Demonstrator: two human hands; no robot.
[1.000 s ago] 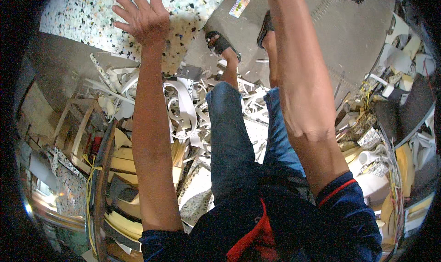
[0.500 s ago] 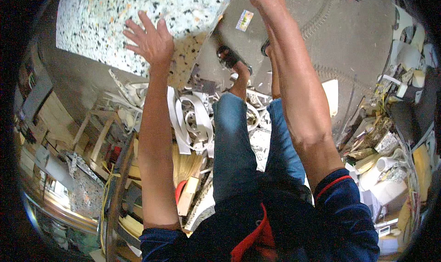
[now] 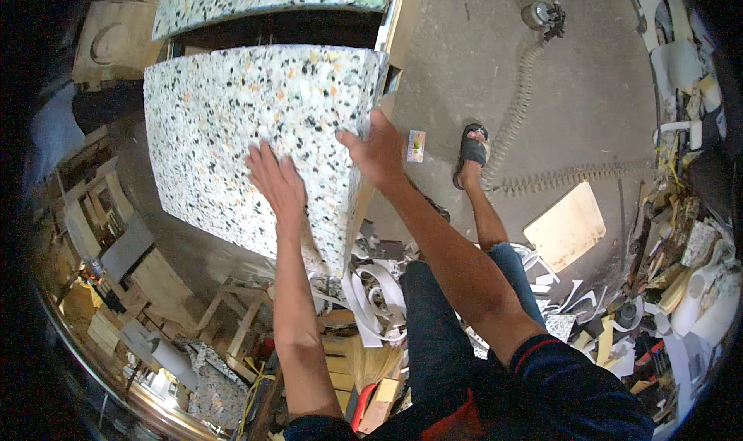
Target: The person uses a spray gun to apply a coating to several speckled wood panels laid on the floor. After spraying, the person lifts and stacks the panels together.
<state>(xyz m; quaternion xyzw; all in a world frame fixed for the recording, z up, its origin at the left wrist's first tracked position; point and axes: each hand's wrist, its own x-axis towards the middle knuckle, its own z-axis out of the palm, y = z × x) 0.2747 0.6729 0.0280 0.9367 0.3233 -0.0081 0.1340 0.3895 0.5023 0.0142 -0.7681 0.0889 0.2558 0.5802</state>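
A white foam slab with black and coloured speckles [image 3: 209,116] leans on a frame with pale sides and a dark gap at its top. A second speckled slab [image 3: 271,0] shows above that gap. My left hand [image 3: 277,182] lies on the lower slab's face, right of its middle, fingers apart and stretched out. My right hand [image 3: 371,151] grips that slab's right edge, thumb on the face and fingers round the side.
A spray gun [image 3: 538,15], coiled hose [image 3: 518,93] and pale board [image 3: 565,226] lie on the grey floor [image 3: 457,46]. White offcuts [image 3: 375,302] lie around my legs. Scrap piles [image 3: 685,302] line the right; wooden pieces [image 3: 232,309] are at left.
My view has swung so more of the speckled slabs and frame shows. My right hand has moved from the top of the picture onto the slab's right edge; my left hand remains on it.
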